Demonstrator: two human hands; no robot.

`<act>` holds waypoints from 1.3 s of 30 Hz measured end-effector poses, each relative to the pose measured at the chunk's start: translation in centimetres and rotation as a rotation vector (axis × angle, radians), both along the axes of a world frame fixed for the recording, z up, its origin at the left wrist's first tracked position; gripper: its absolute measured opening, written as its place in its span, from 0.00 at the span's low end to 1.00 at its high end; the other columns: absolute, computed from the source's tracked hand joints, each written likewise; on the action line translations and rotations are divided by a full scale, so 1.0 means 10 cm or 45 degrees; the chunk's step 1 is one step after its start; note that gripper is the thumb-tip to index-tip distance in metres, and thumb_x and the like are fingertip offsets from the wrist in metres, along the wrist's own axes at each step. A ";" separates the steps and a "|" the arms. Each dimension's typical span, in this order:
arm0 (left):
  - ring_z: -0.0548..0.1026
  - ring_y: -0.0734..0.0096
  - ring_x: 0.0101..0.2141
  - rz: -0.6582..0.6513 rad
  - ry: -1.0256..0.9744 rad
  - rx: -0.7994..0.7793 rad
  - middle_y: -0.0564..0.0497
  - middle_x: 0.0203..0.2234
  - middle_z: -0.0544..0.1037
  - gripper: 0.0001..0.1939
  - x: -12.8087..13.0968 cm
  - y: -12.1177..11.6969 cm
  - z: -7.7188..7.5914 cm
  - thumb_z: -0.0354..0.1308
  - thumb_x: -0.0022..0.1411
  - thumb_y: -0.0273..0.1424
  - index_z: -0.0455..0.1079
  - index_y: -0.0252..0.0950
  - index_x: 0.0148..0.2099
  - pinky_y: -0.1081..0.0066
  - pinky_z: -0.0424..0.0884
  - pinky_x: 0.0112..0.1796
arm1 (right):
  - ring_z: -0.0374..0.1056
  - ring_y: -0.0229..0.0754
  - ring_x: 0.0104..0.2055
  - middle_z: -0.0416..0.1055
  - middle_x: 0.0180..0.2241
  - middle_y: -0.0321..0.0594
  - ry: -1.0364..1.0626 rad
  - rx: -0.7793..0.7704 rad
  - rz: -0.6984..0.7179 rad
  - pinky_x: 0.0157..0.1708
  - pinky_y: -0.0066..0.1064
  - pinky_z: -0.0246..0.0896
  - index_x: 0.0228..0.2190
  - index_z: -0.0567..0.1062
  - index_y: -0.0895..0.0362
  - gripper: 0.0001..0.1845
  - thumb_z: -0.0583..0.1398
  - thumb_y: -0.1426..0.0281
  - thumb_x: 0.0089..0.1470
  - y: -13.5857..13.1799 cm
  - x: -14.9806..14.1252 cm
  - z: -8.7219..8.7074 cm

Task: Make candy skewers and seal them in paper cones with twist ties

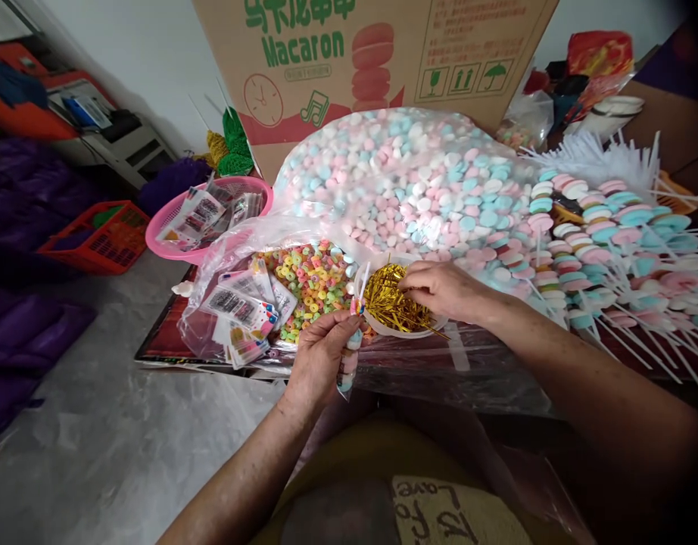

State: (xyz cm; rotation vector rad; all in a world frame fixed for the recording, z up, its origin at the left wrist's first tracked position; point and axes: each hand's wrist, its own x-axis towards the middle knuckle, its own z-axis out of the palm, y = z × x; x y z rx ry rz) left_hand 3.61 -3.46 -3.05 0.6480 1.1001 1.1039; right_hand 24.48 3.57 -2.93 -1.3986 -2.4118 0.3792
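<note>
One skewer pinched in left hand by table edge, right hand across bowl rim in gold strands, grip unclear.

Box: green "Macaron" under cropped Chinese characters; on its right part, glass, up-arrow and umbrella signs below small red print, illegible. Packets, below left of box: print too small. Shirt, well below box: inverted lettering, uncertain.

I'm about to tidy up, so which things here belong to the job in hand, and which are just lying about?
Likely in use:
bagged skewer, in left hand
gold strips, at right hand
printed bags
pink-and-blue discs

Probably just lying about:
orange crate
purple bundles
red packet
</note>
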 end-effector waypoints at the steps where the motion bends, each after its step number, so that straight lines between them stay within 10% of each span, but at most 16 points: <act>1: 0.68 0.82 0.16 0.002 0.010 0.001 0.52 0.19 0.75 0.10 -0.01 0.00 -0.01 0.66 0.45 0.34 0.73 0.32 0.27 0.82 0.60 0.16 | 0.68 0.41 0.39 0.74 0.38 0.42 -0.098 0.000 0.067 0.38 0.32 0.62 0.35 0.79 0.58 0.11 0.57 0.75 0.53 0.00 -0.04 0.00; 9: 0.62 0.84 0.11 0.020 0.025 -0.023 0.54 0.17 0.73 0.12 -0.10 0.01 -0.09 0.66 0.45 0.36 0.72 0.32 0.27 0.82 0.48 0.10 | 0.65 0.41 0.37 0.71 0.33 0.43 -0.397 -0.015 0.148 0.33 0.30 0.58 0.29 0.78 0.57 0.09 0.58 0.79 0.50 0.20 -0.16 0.04; 15: 0.72 0.78 0.19 0.018 -0.026 -0.008 0.53 0.21 0.76 0.11 -0.06 0.07 -0.05 0.67 0.43 0.34 0.72 0.32 0.27 0.81 0.65 0.18 | 0.66 0.36 0.30 0.73 0.32 0.38 -0.280 -0.039 0.051 0.30 0.29 0.58 0.30 0.76 0.55 0.11 0.54 0.76 0.52 0.30 -0.06 0.20; 22: 0.64 0.83 0.12 0.030 -0.008 -0.033 0.53 0.19 0.75 0.13 -0.12 0.06 -0.10 0.67 0.43 0.36 0.71 0.32 0.27 0.82 0.52 0.11 | 0.62 0.34 0.20 0.70 0.20 0.38 -0.246 -0.212 -0.130 0.21 0.27 0.56 0.18 0.74 0.57 0.08 0.62 0.74 0.46 0.23 -0.33 -0.12; 31: 0.69 0.81 0.15 0.022 -0.100 -0.034 0.55 0.18 0.74 0.12 0.02 0.15 -0.03 0.68 0.43 0.35 0.71 0.32 0.26 0.80 0.64 0.17 | 0.57 0.30 0.19 0.66 0.21 0.32 0.427 -0.187 0.023 0.20 0.24 0.50 0.26 0.70 0.56 0.11 0.51 0.69 0.57 -0.26 -0.33 0.43; 39: 0.64 0.83 0.13 0.120 -0.016 -0.037 0.58 0.16 0.71 0.12 0.15 0.27 -0.04 0.66 0.42 0.34 0.70 0.33 0.28 0.81 0.59 0.14 | 0.57 0.32 0.23 0.62 0.20 0.32 0.648 -0.020 -0.139 0.24 0.24 0.51 0.27 0.70 0.58 0.08 0.53 0.69 0.54 -0.24 -0.57 0.14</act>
